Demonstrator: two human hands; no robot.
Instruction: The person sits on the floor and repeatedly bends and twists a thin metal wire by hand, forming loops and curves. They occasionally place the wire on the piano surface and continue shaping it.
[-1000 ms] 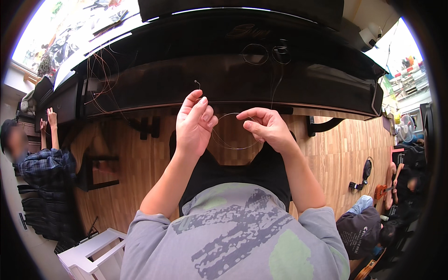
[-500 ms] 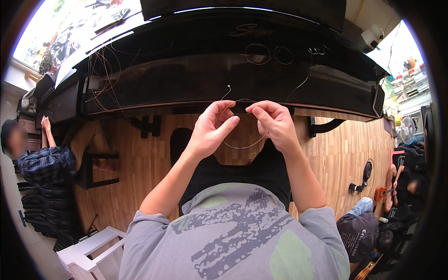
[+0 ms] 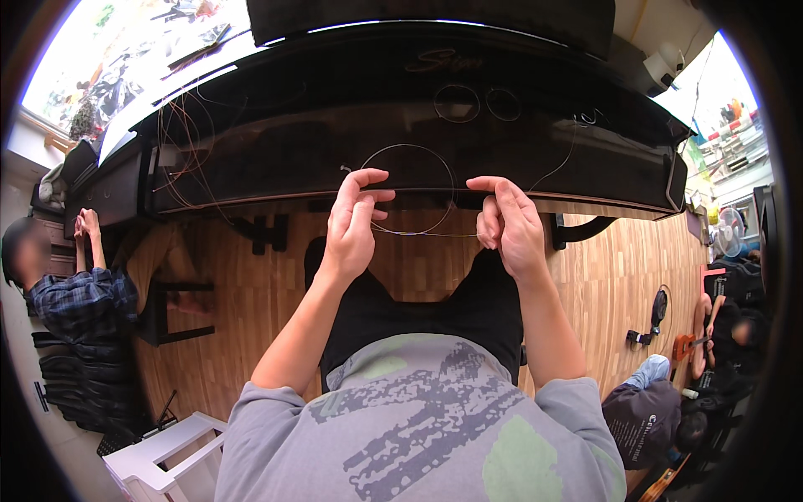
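Observation:
A thin, silvery metal string (image 3: 407, 145) forms a round loop in front of me, over the edge of a closed black piano (image 3: 276, 163). My left hand (image 3: 351, 226) is on the loop's left side, its fingers bent and closed on the string. To the right, the string runs straight out of the loop to my right hand (image 3: 512, 224). There the thumb and fingers pinch it, while the index finger points inward. A small whitish end piece (image 3: 345, 168) shows just above my left hand. The exact contact points lie partly behind the fingers.
Two small wire coils (image 3: 457, 103) rest on the piano, with a loose silvery string (image 3: 572, 144) at right and tangled copper-coloured strings (image 3: 180, 146) at left. A person in a plaid shirt (image 3: 84, 293) sits at left. At right another person holds a small orange-brown guitar-like instrument (image 3: 684, 345).
My hands have moved apart, the left one leftward and the right one slightly rightward. The loop has tilted up over the piano, and a straight length of string now stretches toward my right hand.

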